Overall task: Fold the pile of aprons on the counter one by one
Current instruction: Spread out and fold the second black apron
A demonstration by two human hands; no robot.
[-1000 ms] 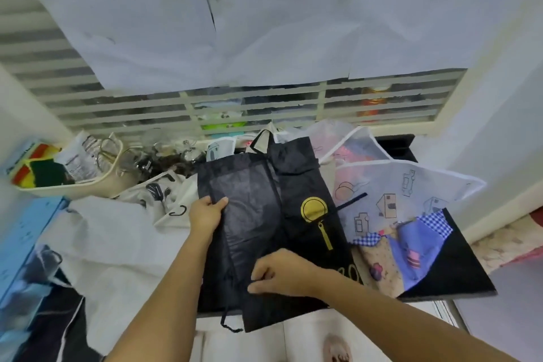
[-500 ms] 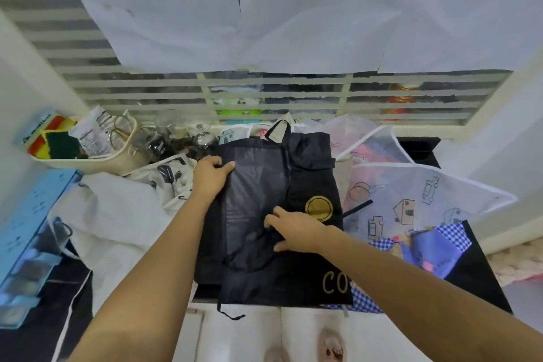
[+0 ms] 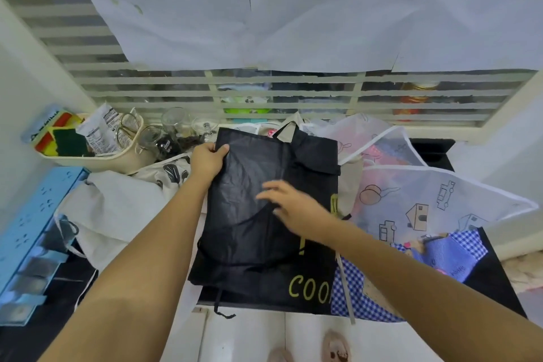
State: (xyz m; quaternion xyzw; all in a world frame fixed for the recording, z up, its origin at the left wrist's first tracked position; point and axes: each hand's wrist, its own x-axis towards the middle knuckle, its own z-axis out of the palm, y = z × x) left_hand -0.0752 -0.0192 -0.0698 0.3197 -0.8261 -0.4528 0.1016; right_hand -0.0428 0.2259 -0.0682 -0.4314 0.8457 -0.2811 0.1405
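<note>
A black apron (image 3: 249,223) with yellow lettering lies on the counter, its left part folded over the middle. My left hand (image 3: 207,160) pinches the folded flap's far left corner. With straight fingers, my right hand (image 3: 293,206) lies flat across the middle of the flap. Under and to the right of it lie more aprons: a pale translucent one with house drawings (image 3: 426,203) and a blue checked one (image 3: 361,300). A white apron (image 3: 117,209) is spread to the left.
A cream basket (image 3: 117,160) with sponges, a packet and scissors stands at the back left, next to several glass jars (image 3: 173,129). A blue rack (image 3: 32,232) sits at the left edge. A slatted window (image 3: 293,94) runs behind the counter. The black counter edge (image 3: 264,304) is near me.
My left hand carried the flap's corner farther back. My right hand let go of the cloth, opened and slid up over the flap. The camera came closer.
</note>
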